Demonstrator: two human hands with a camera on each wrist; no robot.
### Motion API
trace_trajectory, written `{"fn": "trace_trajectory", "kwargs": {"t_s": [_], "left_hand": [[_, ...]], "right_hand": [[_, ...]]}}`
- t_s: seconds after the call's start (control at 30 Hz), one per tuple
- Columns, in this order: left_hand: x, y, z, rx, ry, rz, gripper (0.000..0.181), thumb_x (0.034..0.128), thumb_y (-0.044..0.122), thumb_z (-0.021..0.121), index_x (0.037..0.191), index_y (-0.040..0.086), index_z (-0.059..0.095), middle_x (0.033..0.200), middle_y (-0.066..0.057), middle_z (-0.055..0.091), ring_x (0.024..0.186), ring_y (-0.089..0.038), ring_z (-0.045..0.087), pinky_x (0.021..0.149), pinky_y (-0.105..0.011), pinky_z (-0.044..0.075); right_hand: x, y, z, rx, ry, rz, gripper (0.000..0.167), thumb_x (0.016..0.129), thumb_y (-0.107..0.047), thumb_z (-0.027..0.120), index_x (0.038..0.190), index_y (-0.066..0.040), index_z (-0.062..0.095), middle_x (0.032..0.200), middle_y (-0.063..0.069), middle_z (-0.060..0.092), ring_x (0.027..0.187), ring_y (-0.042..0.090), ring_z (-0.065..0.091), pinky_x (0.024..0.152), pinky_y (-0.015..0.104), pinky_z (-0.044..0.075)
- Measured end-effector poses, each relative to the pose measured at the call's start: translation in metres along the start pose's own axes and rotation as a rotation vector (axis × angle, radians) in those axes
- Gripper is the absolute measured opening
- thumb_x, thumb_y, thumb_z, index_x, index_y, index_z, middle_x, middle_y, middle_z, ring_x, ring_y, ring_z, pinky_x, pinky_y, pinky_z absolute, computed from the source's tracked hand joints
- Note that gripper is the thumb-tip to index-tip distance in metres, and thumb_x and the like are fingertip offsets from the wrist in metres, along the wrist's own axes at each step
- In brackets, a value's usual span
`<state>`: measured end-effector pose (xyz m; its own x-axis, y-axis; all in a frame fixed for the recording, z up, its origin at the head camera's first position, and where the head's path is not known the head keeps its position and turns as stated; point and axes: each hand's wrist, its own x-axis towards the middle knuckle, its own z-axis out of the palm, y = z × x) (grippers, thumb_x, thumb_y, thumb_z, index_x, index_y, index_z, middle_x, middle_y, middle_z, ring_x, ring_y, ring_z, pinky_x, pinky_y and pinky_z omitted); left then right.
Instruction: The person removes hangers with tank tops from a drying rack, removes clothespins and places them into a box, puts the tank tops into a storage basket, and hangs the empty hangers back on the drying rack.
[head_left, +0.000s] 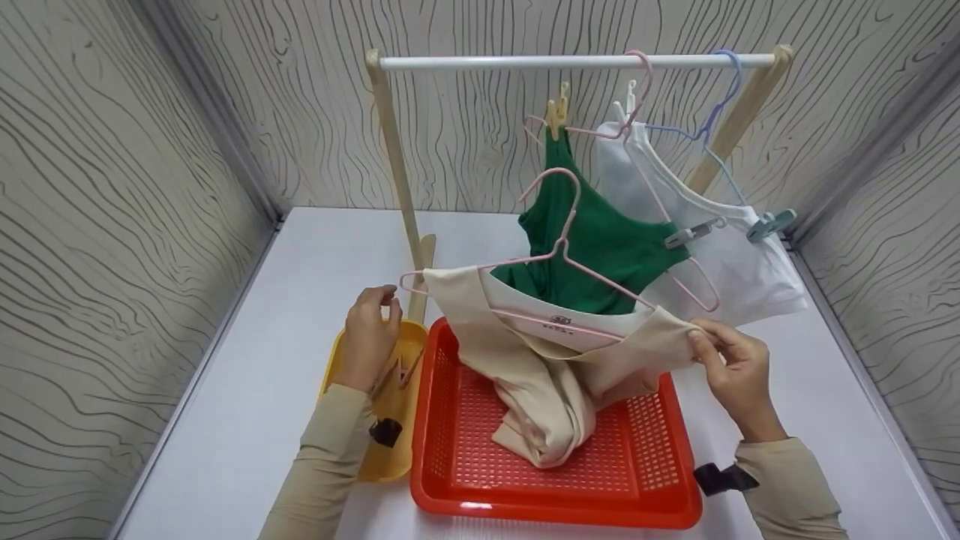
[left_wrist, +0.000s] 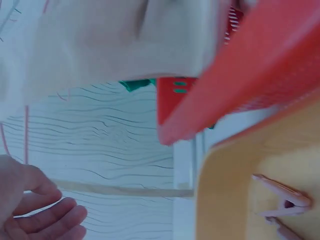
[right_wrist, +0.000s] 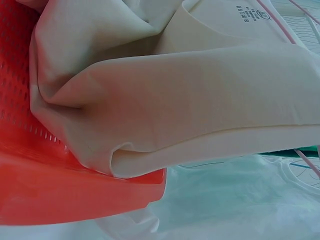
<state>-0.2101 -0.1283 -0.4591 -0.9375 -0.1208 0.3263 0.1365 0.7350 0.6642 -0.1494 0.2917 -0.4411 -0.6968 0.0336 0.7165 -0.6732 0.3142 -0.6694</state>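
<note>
A beige garment hangs on a pink hanger, its lower part bunched in the red basket. My right hand pinches the garment's right shoulder between thumb and fingers. Beside the hanger's left end, my left hand holds nothing, its fingers loosely bent; the left wrist view shows those fingers apart from the cloth. The right wrist view shows the beige cloth draped over the basket rim; the right hand is out of that view.
A rack with a white bar carries a green top and a white garment, both clipped to hangers. The yellow tray left of the basket holds clothespins. Patterned walls stand around the table.
</note>
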Motion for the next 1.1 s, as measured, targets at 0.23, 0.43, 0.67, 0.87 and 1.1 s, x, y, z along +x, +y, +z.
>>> {"fn": "trace_trajectory", "kwargs": {"t_s": [0.23,0.43,0.67,0.87,1.1], "left_hand": [[-0.001,0.022,-0.006,-0.014,0.108,0.126,0.024,0.094,0.009,0.059,0.117,0.001,0.063,0.116,-0.016,0.065,0.109,-0.028,0.066,0.094,-0.039,0.055],[0.001,0.035,-0.007,-0.002,0.159,0.238,0.023,0.0913,0.007,0.063,0.113,-0.001,0.064,0.113,-0.017,0.065,0.106,-0.029,0.066,0.093,-0.039,0.056],[0.003,0.045,-0.005,0.018,0.107,0.373,0.021,0.0934,0.012,0.061,0.11,-0.001,0.066,0.108,-0.016,0.067,0.101,-0.026,0.066,0.088,-0.034,0.058],[0.002,0.05,-0.005,0.027,0.039,0.449,0.02,0.0942,0.017,0.061,0.11,0.005,0.067,0.108,-0.011,0.067,0.101,-0.024,0.063,0.094,-0.034,0.057],[0.0,0.054,-0.006,0.019,-0.045,0.48,0.02,0.0971,0.019,0.056,0.112,0.01,0.066,0.106,-0.006,0.069,0.1,-0.019,0.062,0.096,-0.031,0.056]], "right_hand": [[0.0,-0.001,0.0,0.02,-0.003,0.0,0.033,0.078,0.027,0.052,0.089,0.0,0.068,0.084,-0.025,0.069,0.066,-0.012,0.061,0.058,0.005,0.05],[0.0,-0.002,0.001,-0.017,-0.01,-0.003,0.019,0.078,0.028,0.052,0.085,0.015,0.064,0.086,-0.027,0.068,0.069,-0.014,0.061,0.06,0.004,0.051],[0.0,-0.003,0.002,-0.004,-0.019,0.0,0.019,0.077,0.028,0.051,0.084,0.015,0.064,0.086,-0.027,0.068,0.068,-0.014,0.06,0.059,0.004,0.05],[0.001,-0.004,0.004,-0.013,-0.022,-0.006,0.016,0.076,0.029,0.053,0.083,0.018,0.062,0.086,-0.027,0.068,0.068,-0.014,0.06,0.059,0.004,0.05],[0.0,-0.004,0.005,-0.003,-0.029,-0.016,0.013,0.077,0.027,0.054,0.083,0.019,0.062,0.087,-0.026,0.068,0.067,-0.013,0.058,0.06,0.004,0.05]]}}
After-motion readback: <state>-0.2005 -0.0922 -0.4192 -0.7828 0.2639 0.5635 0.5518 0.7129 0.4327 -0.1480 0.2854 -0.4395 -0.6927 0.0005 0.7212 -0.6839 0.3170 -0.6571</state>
